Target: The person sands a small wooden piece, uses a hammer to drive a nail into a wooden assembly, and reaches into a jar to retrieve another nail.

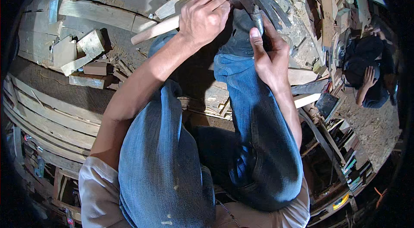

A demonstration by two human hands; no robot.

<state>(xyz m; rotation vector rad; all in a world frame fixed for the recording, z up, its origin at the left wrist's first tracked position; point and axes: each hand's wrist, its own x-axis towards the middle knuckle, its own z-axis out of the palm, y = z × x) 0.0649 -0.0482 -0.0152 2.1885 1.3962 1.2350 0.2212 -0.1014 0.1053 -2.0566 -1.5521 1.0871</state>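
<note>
Left hand: the left hand [202, 17] was clenched around a pale wooden handle [156, 30] above the knees.
Right hand: the right hand [269, 57] pinched the dark curved blade [261, 1].
Progress: blade and handle appeared still unjoined; fitting remained.

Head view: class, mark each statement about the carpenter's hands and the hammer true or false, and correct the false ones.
1. The left hand grips a pale wooden handle. True.
2. The right hand lies flat on the floor. False: it is raised at the dark hammer head, thumb up against it.
3. The person wears blue jeans. True.
4. The hammer head is bright red. False: it is dark grey metal.
5. Wood offcuts lie to the person's left. True.
6. No one else is in view. False: another person sits at the right edge.
</note>
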